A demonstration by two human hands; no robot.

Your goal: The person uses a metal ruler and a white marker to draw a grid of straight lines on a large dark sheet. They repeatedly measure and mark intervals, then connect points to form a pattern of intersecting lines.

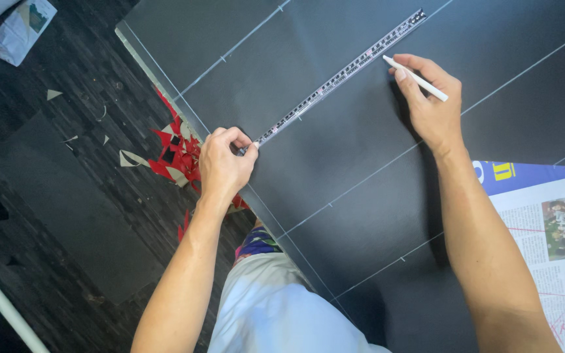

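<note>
Head view, looking down: a marking step is in hand. A long narrow ruler [341, 72] is laid diagonally on a big dark sheet [361, 163], and its near end is pinned by the left hand [223, 163], fingers curled closed and pinching that end near the sheet's left edge. A white pencil [415, 78] (could be a chalk marker, cannot be told) is gripped by the right hand [429, 98], fingers closed around it, tip held just beside the ruler's far half. Several pale straight lines are already drawn across the sheet, roughly parallel, so the work is judged partly done.

Next move, as a judgement: the ruler must be kept from swinging while the tip is brought against its edge and drawn along; a slip at the pinned end would skew the line.

Surface: the sheet is spread on a dark wood-grain floor [67, 131], no desk is seen. A newspaper [550, 229] is tucked under the sheet at right. Red paper scraps [174, 153] are piled just beside the sheet's left edge, with small pale offcuts scattered further left. A white tube [4, 307] lies at lower left, and a second dark sheet [73, 209] lies flat on the floor.
</note>
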